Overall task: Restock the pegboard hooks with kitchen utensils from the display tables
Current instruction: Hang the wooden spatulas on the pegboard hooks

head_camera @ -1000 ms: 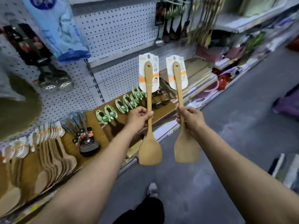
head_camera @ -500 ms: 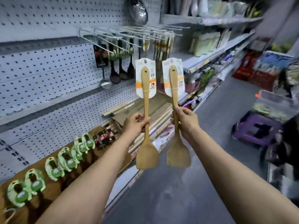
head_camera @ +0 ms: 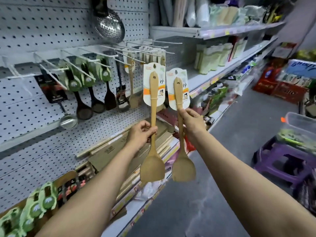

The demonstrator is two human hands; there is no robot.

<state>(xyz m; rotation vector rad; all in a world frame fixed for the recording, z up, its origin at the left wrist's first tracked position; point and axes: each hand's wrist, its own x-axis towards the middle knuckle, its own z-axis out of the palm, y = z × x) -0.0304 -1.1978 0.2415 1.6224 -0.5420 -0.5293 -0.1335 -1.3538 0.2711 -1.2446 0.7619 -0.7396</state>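
- Two wooden spatulas, one per hand; my left hand (head_camera: 142, 134) is wrapping its fingers round the left spatula (head_camera: 152, 127) at mid-handle.
- My right hand (head_camera: 192, 124) is pinching the right spatula (head_camera: 179, 134) just under its card, blade hanging down.
- I'm holding both upright so the card holes face the hooks (head_camera: 136, 59).
- Hooks on the pegboard (head_camera: 42, 31) are standing just beyond the card tops; matching spatulas (head_camera: 132, 86) are hanging there, likely my target.
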